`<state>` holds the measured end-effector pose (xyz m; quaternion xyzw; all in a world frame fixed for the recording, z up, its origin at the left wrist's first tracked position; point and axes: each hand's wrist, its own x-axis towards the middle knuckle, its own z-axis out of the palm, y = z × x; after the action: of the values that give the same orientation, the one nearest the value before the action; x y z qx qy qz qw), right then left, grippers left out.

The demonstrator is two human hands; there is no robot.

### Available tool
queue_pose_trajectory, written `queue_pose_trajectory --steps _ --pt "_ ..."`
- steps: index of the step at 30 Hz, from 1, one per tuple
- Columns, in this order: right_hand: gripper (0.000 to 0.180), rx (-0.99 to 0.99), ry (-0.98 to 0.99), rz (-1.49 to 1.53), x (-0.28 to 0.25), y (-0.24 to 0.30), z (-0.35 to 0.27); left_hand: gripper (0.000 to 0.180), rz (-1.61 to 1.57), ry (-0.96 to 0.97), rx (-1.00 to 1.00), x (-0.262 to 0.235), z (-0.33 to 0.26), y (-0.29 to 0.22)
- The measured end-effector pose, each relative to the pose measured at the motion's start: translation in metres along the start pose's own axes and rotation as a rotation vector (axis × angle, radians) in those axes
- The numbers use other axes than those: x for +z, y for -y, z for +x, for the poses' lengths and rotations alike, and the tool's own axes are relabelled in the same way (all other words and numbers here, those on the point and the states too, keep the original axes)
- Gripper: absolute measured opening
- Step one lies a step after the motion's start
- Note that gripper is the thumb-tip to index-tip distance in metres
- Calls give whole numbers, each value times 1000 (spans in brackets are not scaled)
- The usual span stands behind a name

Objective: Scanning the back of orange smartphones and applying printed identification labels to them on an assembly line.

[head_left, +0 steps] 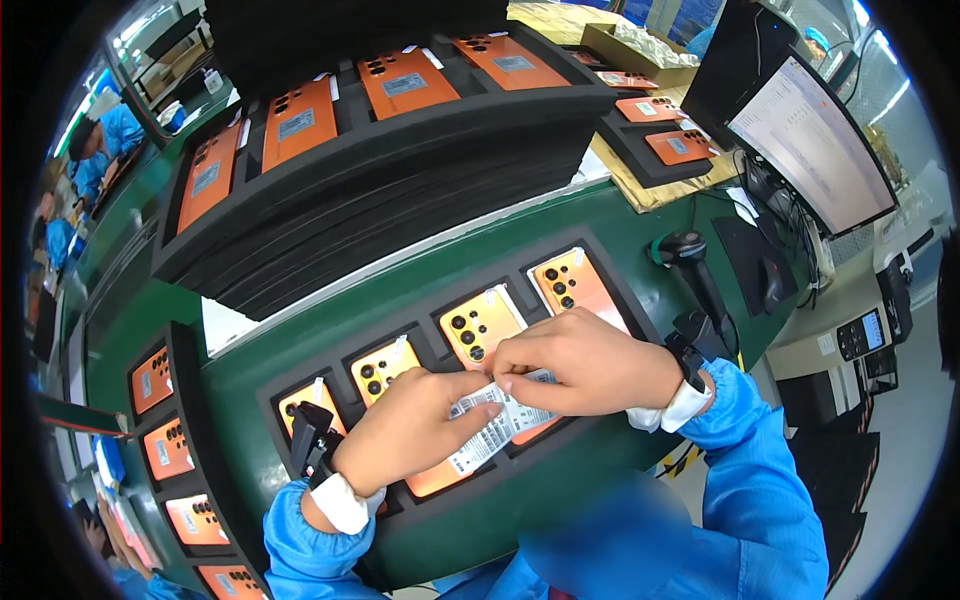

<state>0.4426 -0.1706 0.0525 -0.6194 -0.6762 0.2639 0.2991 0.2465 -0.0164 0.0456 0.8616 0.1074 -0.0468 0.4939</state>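
Observation:
My left hand is closed, pinching a white sheet of printed labels between thumb and fingers. Thumb and fingertips of my right hand are pressed together at the sheet's upper edge, touching the fingers of my left. The sheet hangs over a black foam tray with several orange-yellow phones lying back up, camera lenses at their far ends. One phone shows just beyond my fingers, another sits at the right, and a third lies left of them. My hands hide parts of the phones.
A tall stack of black foam trays stands behind, orange phones on top. More phones fill a tray at the left. To the right are a barcode scanner, mouse, monitor and printer. Another person sits far left.

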Motion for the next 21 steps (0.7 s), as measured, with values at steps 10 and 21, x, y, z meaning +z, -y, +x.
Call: queue_pose_trajectory --steps 10,21 --pt "21 -18 -10 -14 8 -4 5 33 -1 -9 26 -2 -2 -2" --pt "31 146 -55 73 3 -21 -6 21 274 -322 136 14 -2 -1"
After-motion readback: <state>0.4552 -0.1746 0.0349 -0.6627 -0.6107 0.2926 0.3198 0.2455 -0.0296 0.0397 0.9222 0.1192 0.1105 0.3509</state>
